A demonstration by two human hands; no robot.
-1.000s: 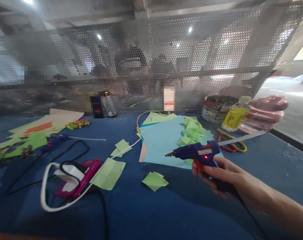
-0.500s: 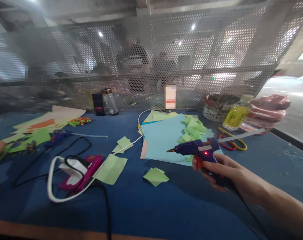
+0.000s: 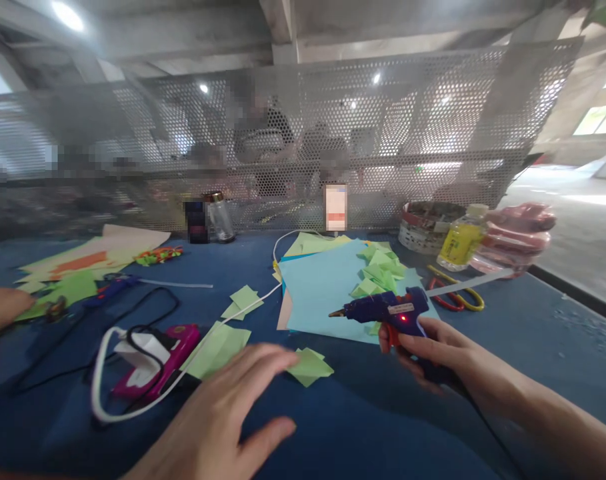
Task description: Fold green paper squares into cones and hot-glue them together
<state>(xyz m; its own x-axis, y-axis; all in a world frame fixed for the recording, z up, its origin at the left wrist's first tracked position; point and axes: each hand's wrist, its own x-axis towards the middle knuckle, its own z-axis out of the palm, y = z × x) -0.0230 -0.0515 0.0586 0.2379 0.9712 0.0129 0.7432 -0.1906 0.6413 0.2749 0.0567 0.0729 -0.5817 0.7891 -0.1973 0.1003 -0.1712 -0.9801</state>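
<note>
My right hand (image 3: 430, 350) is wrapped round the grip of a dark blue glue gun (image 3: 383, 305), whose nozzle points left and whose small red light is lit. A clear glue stick (image 3: 470, 283) juts from its back end. Low in the middle, my left hand (image 3: 233, 413) reaches over the table with thumb and fingers apart and nothing visible between them. Its fingertips are at the left edge of a folded green paper piece (image 3: 310, 367); whether they touch it I cannot tell. Blue paper sheets (image 3: 317, 283) lie behind the gun, with several folded green papers (image 3: 383, 268) on them.
A pink power strip (image 3: 183, 343) with looping cables sits left, near flat green paper (image 3: 223, 350). Another person's hand (image 3: 5, 307) is at the left edge, near a second glue gun (image 3: 110, 288). Scissors (image 3: 475, 301), a yellow-labelled bottle (image 3: 460, 247) and a tape roll (image 3: 423, 230) stand right.
My left hand has come into view from below, towards the folded green paper. My right hand still holds the glue gun. The other person's hand at left shows more, and the view has tilted up slightly.
</note>
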